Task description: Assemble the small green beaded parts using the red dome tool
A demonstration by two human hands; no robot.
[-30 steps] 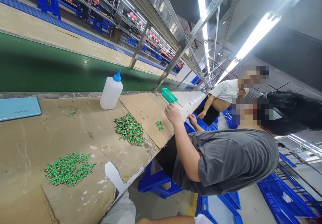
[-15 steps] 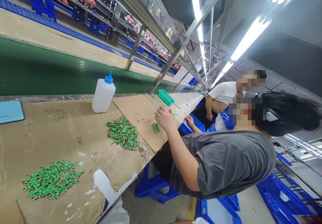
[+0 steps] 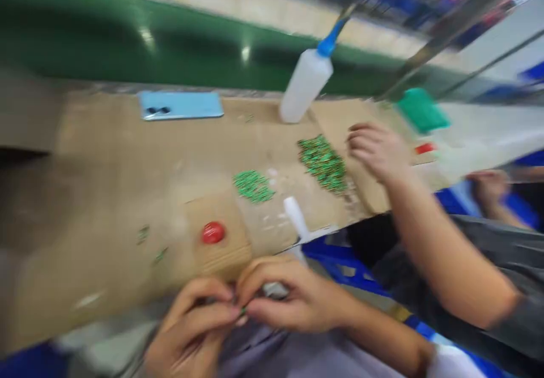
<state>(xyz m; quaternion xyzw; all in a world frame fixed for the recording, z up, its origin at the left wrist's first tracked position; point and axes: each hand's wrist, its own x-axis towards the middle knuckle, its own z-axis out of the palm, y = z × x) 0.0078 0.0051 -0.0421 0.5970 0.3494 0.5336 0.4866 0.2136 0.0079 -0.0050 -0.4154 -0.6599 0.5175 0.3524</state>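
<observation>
Pinching green piece [image 3: 243,311], left hand [image 3: 191,324], right hand [image 3: 295,296]; table edge [image 3: 318,233] just beyond

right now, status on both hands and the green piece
Left hand and right hand pinching small green piece. Piece mostly hidden, blurred. Red dome on cardboard beyond, not in the way.

glossy dome [image 3: 213,232], matt cardboard [image 3: 227,256], plastic bottle [image 3: 305,88]

On the worktop [image 3: 106,168], a smartphone [image 3: 181,106] lies left of the squeeze bottle [image 3: 302,86], a basket [image 3: 423,110] right of it, one parts heap [image 3: 323,164] before it, another heap [image 3: 254,186] before and left.
</observation>
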